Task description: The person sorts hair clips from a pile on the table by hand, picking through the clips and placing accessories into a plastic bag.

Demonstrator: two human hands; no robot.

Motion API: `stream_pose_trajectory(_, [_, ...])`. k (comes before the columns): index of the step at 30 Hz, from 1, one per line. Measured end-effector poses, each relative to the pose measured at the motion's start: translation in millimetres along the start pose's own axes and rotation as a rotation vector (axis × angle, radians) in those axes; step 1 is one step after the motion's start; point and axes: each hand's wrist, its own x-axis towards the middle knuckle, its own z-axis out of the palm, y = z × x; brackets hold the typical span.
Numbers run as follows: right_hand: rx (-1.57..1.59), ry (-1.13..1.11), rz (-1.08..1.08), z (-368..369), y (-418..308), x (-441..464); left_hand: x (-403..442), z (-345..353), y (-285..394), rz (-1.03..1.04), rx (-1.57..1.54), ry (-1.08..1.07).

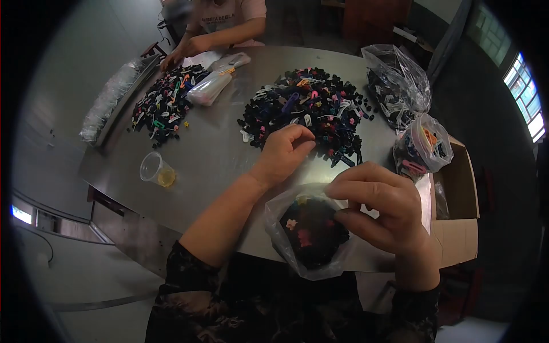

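We want the clear plastic bag gaping, right hand fingers narrowly parted, left hand curled at far black-and-multicoloured clip heap, grip unclear.

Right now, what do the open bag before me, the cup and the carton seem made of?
Open bag: probably thin, glossy plastic film; translucent, crinkled rim.
Cup: likely clear, smooth plastic, glass possible; see-through wall.
Carton: apparently matte cardboard; brown, folded flap.

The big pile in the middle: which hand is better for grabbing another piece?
Probably the left hand: it's at the near edge of the pile, while the right hand is farther back, by the open bag.
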Motion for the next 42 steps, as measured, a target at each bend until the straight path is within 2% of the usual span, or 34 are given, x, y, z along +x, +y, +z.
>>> stream_pose_trajectory(2, [-0.051,0.075,0.117,-6.3,-1.8,-0.9,-0.2,-1.4,-0.9,0.011,0.002,0.005])
stream_pose_trajectory(3, [-0.13,0.109,0.088,-13.5,8.7,-2.5,-0.1,-1.5,-1.5,0.025,0.0,0.007])
stream_pose_trajectory(5, [-0.244,0.223,0.321,-20.6,19.8,-2.5,-0.2,-1.7,-0.4,-0.002,-0.001,0.003])
stream_pose_trajectory(8, [-0.407,0.343,0.395,-26.6,80.3,-13.5,0.8,-0.6,-0.4,-0.041,-0.013,-0.01])
stream_pose_trajectory(11, [-0.751,0.304,0.342,-20.3,138.0,-32.6,0.2,-2.6,0.8,-0.054,-0.003,-0.017])
stream_pose_trajectory(13, [-0.782,0.302,0.377,-18.1,161.1,-40.5,-0.1,-3.3,0.2,-0.035,-0.011,-0.011])
stream_pose_trajectory(15, [-0.813,0.195,0.483,-18.8,166.5,-41.5,0.3,-3.4,-0.6,-0.027,-0.007,-0.017])
stream_pose_trajectory(19, [-0.738,0.144,0.547,-21.0,170.9,-39.2,-1.0,-3.6,0.1,-0.045,-0.002,-0.05])
stream_pose_trajectory(21, [-0.546,0.146,0.561,-21.4,168.2,-39.1,0.2,-7.2,7.6,-0.054,-0.031,-0.055])
stream_pose_trajectory(23, [-0.508,0.171,0.553,-21.8,173.0,-43.2,1.3,-15.0,21.3,-0.059,-0.06,-0.065])
stream_pose_trajectory(25, [-0.475,0.2,0.547,-24.7,173.5,-45.9,0.8,-30.1,45.1,-0.079,-0.265,0.047])
stream_pose_trajectory(27, [-0.317,0.264,0.602,-26.6,171.7,-44.9,-9.5,-49.7,80.8,0.113,-0.314,0.118])
stream_pose_trajectory(28, [-0.25,0.292,0.648,-28.7,169.0,-43.4,-18.0,-57.6,97.5,0.116,-0.314,0.105])
stream_pose_trajectory(30, [-0.223,0.34,0.649,-30.7,172.4,-44.6,-32.8,-69.6,127.2,0.41,-0.122,-0.06])
stream_pose_trajectory(31, [-0.192,0.378,0.645,-30.8,174.1,-44.9,-32.6,-70.2,140.8,0.412,-0.12,-0.062])
stream_pose_trajectory(33, [-0.192,0.395,0.62,-29.8,175.9,-45.9,-32.0,-66.9,159.7,0.455,0.074,-0.315])
stream_pose_trajectory(34, [-0.194,0.408,0.599,-29.1,176.3,-46.3,-28.3,-65.1,158.6,0.455,0.079,-0.318])
stream_pose_trajectory(37, [-0.1,0.454,0.605,-28.5,176.2,-46.0,-1.8,-53.6,134.8,0.243,0.059,-0.302])
stream_pose_trajectory(39, [-0.08,0.443,0.625,-30.3,173.0,-44.8,19.8,-34.4,111.9,-0.013,0.089,-0.348])
stream_pose_trajectory(41, [-0.064,0.426,0.643,-31.1,168.4,-41.0,37.4,-11.5,69.5,0.131,0.213,-0.446])
stream_pose_trajectory(42, [-0.07,0.45,0.625,-30.0,165.6,-39.2,45.0,1.5,51.3,0.131,0.211,-0.443])
